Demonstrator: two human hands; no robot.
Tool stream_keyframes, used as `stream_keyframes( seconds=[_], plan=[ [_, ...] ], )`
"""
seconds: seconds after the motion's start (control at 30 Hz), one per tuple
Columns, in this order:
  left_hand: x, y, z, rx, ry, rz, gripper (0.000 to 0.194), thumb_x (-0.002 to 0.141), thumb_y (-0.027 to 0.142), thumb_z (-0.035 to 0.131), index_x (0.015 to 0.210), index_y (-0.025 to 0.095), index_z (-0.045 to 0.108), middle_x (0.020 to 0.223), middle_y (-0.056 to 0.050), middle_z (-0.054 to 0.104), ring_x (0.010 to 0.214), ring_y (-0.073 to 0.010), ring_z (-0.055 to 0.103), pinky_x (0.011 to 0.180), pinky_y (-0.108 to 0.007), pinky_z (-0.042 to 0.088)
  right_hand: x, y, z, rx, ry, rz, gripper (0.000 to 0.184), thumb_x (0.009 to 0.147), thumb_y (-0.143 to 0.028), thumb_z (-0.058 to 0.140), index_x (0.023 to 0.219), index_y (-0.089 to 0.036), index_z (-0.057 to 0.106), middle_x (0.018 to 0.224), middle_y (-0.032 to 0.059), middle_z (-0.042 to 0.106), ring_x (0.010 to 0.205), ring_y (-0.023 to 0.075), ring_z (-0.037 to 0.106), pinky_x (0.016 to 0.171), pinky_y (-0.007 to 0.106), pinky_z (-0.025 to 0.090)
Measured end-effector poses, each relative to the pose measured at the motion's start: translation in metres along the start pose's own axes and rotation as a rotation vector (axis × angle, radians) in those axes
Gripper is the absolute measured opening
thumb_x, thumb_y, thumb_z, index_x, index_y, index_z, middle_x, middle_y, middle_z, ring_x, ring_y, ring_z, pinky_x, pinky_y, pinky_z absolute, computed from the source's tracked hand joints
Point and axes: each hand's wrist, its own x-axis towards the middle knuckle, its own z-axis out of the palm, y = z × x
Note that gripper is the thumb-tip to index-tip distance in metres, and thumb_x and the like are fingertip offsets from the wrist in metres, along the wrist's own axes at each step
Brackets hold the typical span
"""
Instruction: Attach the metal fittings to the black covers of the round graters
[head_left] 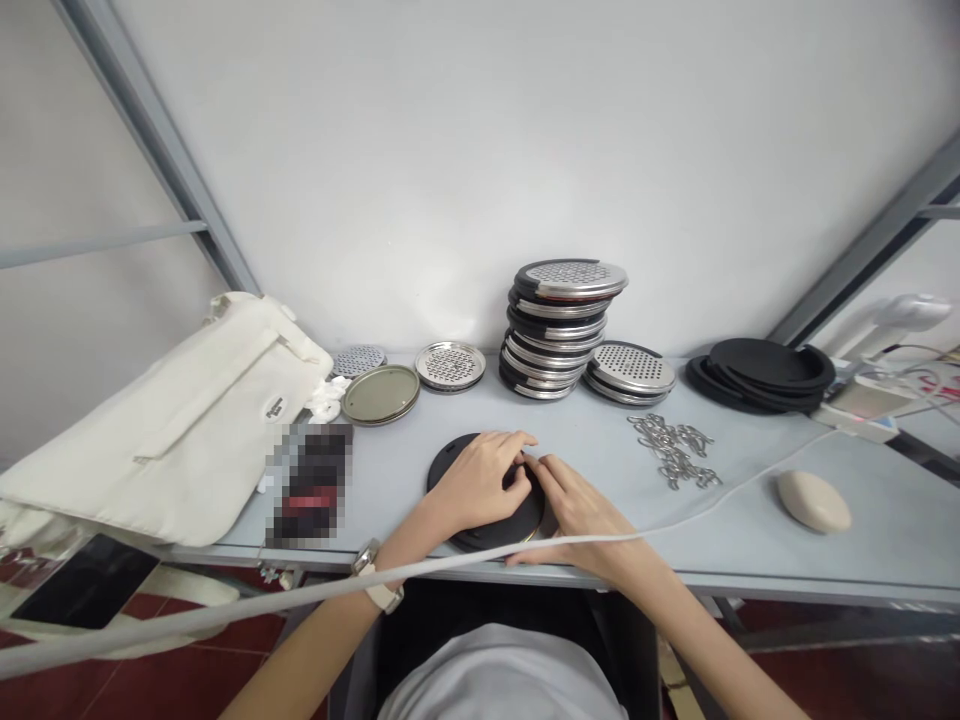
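A round black disc (455, 462) lies flat on the grey table (420, 420) just in front of me. My left hand (480, 480) rests on top of it with fingers curled, pressing down at its right side. My right hand (577, 500) meets it at the disc's right rim, fingers pinched together against the edge. What the fingertips pinch is too small to make out. A watch with a pale strap (375, 582) sits on my left wrist.
A tall stack of black-rimmed perforated metal discs (559, 330) stands behind, a lower stack (628, 372) beside it. Loose metal clips (671, 450), black rings (761, 372), single metal discs (450, 365), a white bag (187, 420), a pale oval object (812, 500) and a white cable (675, 525) surround them.
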Motion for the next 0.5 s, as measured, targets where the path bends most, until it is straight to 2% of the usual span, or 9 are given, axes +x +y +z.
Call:
stream_keyframes(
  seconds=[0.1,0.2,0.33,0.43,0.5],
  plan=[
    [0.001,0.0,-0.012,-0.169,-0.049,-0.083,0.04,0.079,0.012,0.051,0.119,0.02,0.05,0.091,-0.003,0.068,0.087,-0.0179,0.063,0.083,-0.032,0.048,0.002,0.001,0.004,-0.02,0.052,-0.012,0.092,0.059,-0.073,0.064,0.124,-0.011,0.047,0.099,0.0141,0.057,0.09,0.0302,0.06,0.077,0.045,0.053],
    [0.003,0.002,-0.035,-0.418,-0.198,-0.112,0.034,0.088,0.024,0.049,0.122,0.02,0.05,0.095,-0.003,0.07,0.089,-0.0165,0.066,0.082,-0.029,0.049,0.004,0.002,0.007,-0.048,0.094,0.006,0.082,0.061,-0.072,0.063,0.115,-0.012,0.053,0.093,0.0129,0.057,0.082,0.0287,0.059,0.069,0.043,0.052],
    [0.004,0.011,-0.061,-0.493,-0.296,-0.087,0.026,0.094,0.033,0.043,0.109,0.022,0.061,0.092,-0.001,0.071,0.092,-0.0157,0.065,0.085,-0.027,0.046,0.009,0.005,0.008,-0.035,0.121,0.056,0.063,0.069,-0.068,0.059,0.103,-0.014,0.055,0.084,0.0089,0.055,0.073,0.0243,0.057,0.063,0.038,0.05],
    [0.003,0.017,-0.063,-0.42,-0.173,-0.081,0.026,0.095,0.034,0.042,0.101,0.021,0.064,0.094,0.0,0.07,0.088,-0.0146,0.065,0.081,-0.024,0.046,0.014,0.007,0.006,0.033,0.106,0.111,0.053,0.078,-0.061,0.053,0.101,-0.013,0.054,0.084,0.0088,0.055,0.073,0.0233,0.057,0.065,0.036,0.05],
    [0.003,0.018,-0.056,-0.341,-0.045,-0.117,0.028,0.094,0.034,0.042,0.093,0.02,0.066,0.083,0.0,0.071,0.077,-0.0139,0.065,0.072,-0.023,0.047,0.017,0.007,0.005,0.074,0.084,0.133,0.052,0.08,-0.059,0.052,0.104,-0.012,0.053,0.086,0.0098,0.056,0.075,0.0232,0.057,0.067,0.037,0.05]
  ],
)
